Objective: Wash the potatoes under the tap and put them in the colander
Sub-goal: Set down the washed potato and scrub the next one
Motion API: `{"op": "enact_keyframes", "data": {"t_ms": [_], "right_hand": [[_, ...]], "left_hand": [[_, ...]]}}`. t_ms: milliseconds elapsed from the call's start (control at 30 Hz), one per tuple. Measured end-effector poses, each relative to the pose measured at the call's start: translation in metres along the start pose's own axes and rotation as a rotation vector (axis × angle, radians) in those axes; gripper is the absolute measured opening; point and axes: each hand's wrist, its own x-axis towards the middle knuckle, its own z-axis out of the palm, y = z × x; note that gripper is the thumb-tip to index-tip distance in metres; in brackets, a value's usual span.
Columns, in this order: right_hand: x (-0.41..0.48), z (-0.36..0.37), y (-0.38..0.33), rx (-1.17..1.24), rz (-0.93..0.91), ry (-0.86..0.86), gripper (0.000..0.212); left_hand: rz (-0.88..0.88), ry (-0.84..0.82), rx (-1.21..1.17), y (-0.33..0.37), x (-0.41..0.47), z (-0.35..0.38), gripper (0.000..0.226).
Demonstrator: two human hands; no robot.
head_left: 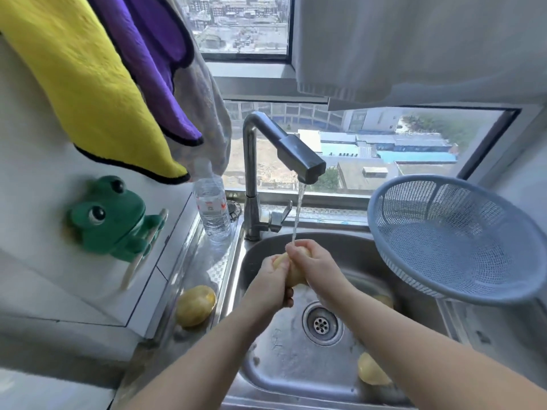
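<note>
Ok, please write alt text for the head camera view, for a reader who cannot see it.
Two bare hands, left hand and right hand, rub a yellow potato under the running steel tap above a round steel sink. An empty blue plastic mesh colander sits right of the sink; another yellow potato lies on the left counter.

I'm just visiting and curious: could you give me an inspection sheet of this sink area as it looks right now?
Surface: steel sink, wet; tap running.
Job's things: one potato held under the stream; one potato on the ledge left of the basin; two more in the basin, partly hidden by the right arm; blue colander at right, no potatoes visible in it.
Clutter: water bottle, green frog holder, yellow towel, purple towel.
Grips: left hand and right hand both closed on the held potato.
Cables: nothing seen.
Surroundings: window overlooking rooftops.
</note>
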Motion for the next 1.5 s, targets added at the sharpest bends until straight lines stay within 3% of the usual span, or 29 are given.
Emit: {"op": "enact_keyframes", "data": {"t_ms": [133,333,467,700,833,900,1067,1167,1333,1500], "right_hand": [[0.007,0.017,-0.007,0.190,0.139,0.205,0.022],[0.008,0.020,-0.015,0.326,0.236,0.274,0.034],[0.007,0.017,-0.016,0.243,0.098,0.187,0.028],[-0.002,-0.001,-0.016,0.241,0.028,-0.059,0.031],[-0.004,-0.014,-0.009,0.025,0.009,-0.136,0.048],[-0.002,-0.011,-0.008,0.022,0.007,-0.069,0.048],[0.011,0.001,-0.012,0.182,0.086,0.203,0.016],[0.014,0.005,-0.017,0.265,0.178,0.260,0.027],[0.009,0.006,-0.024,0.332,0.233,0.252,0.037],[0.009,0.009,-0.015,0.193,0.087,0.111,0.033]], "left_hand": [[0.120,0.014,0.146,-0.003,-0.003,-0.006,0.029],[0.189,-0.072,0.132,0.007,-0.003,-0.013,0.037],[0.218,0.112,0.047,0.013,0.006,-0.003,0.043],[0.135,0.249,-0.052,0.021,0.023,0.005,0.020],[-0.070,0.127,-0.186,0.024,0.022,-0.002,0.035],[-0.095,0.063,-0.249,0.025,0.018,0.000,0.034],[0.024,-0.104,-0.206,0.020,0.013,0.005,0.025],[0.088,-0.145,-0.097,0.011,0.013,0.001,0.027],[0.195,-0.035,0.035,0.003,0.017,0.000,0.046],[0.112,0.127,-0.200,0.014,0.019,0.007,0.044]]}}
